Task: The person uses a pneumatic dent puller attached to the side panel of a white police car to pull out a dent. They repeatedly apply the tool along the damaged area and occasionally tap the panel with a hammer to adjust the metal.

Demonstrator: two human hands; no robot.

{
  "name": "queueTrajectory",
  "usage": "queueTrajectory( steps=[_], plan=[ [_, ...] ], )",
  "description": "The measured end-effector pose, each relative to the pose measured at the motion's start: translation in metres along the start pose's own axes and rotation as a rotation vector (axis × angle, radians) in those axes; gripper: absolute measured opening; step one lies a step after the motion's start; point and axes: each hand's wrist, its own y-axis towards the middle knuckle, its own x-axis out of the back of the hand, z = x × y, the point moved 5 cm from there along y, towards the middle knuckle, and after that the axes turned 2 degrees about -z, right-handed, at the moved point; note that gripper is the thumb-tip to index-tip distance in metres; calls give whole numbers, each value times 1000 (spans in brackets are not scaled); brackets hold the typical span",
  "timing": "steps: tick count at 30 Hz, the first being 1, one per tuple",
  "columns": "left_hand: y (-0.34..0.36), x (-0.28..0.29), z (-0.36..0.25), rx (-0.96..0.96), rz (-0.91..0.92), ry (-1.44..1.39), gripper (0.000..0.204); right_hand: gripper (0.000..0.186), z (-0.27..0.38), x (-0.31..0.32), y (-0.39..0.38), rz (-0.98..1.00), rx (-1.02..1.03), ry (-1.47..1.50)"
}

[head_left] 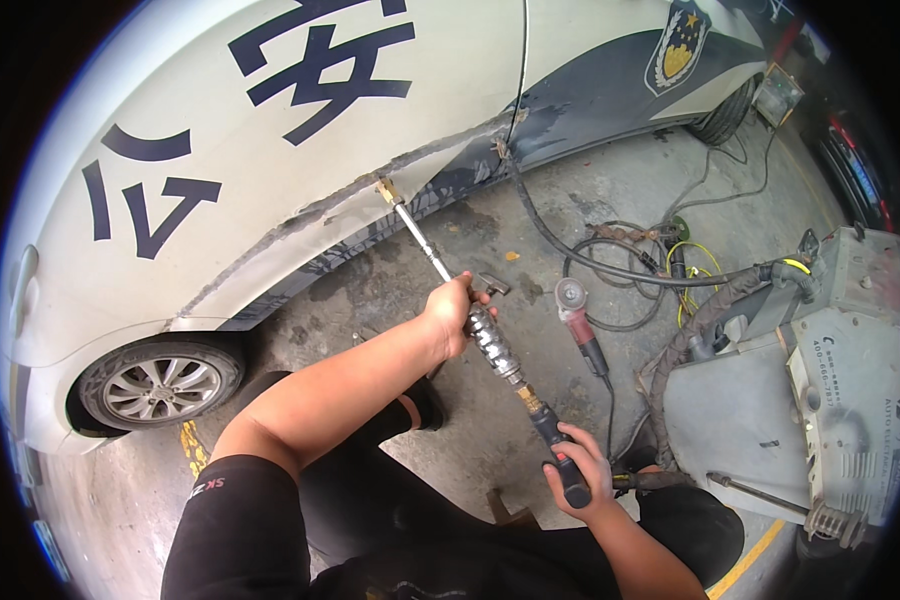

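Observation:
A slide hammer dent puller (492, 343) runs diagonally from my lap to the side of a white and dark-blue car (230, 180). Its brass-coloured tip (386, 190) meets the scraped, creased strip (335, 200) low on the door. My left hand (454, 315) is closed round the tool where the silver rod joins the ridged chrome weight. At the near end, my right hand (582, 472) grips the black handle, thumb on one side and fingers on the other. Whether the tip is fixed to the metal cannot be told.
An angle grinder (582, 330) lies on the concrete floor, right of the tool. Beyond it are coiled cables (620, 260). A thick black cable (610, 262) stretches from a clamp (500, 150) at the door edge to a grey machine (770, 390). The car's wheel (158, 388) stands left.

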Motion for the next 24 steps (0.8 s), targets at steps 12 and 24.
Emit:
queueTrajectory(
  steps=[12,24],
  plan=[
    [12,4,9,-72,-83,15,21,31,-3,-8,-4,95,-2,-120],
    [-24,-15,-29,-255,-100,91,22,51,-11,-4,-7,42,-157,75]
  ],
)
